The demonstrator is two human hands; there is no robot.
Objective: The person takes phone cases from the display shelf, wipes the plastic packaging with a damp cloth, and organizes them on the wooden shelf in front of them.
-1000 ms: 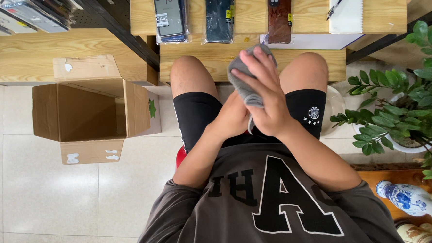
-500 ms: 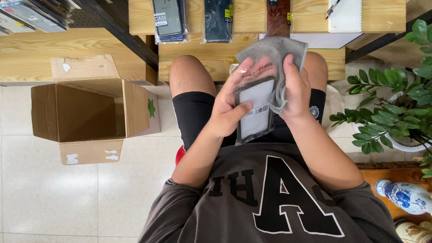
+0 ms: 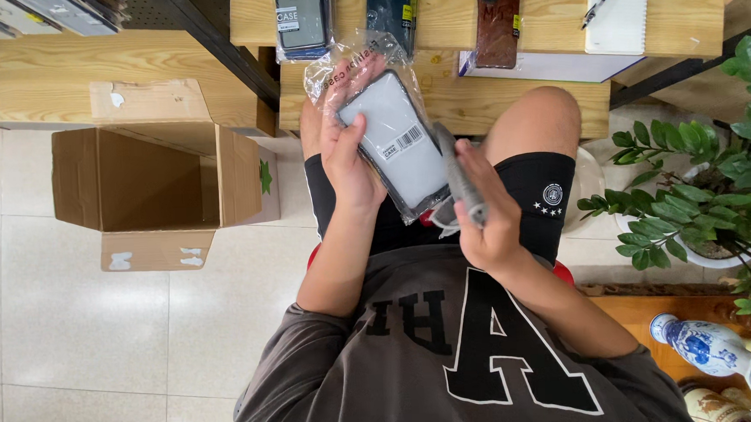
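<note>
Pale tiled floor (image 3: 77, 334) under even light; a wooden tabletop (image 3: 505, 96) ahead, perhaps dark shelving (image 3: 216, 41) beside it.

A dark grey short-sleeved T-shirt (image 3: 449, 360) is worn, and large black block letters edged in white are printed across its chest. The sleeves end above the elbows, so both forearms are left bare. Black shorts (image 3: 535, 200) are worn below, reaching to just above the knees; a small round white emblem with a row of tiny stars beneath it is printed on one leg. No watch, ring or bracelet can be seen on the left hand (image 3: 348, 157) or the right hand (image 3: 486, 223), and no gloves are worn.
</note>
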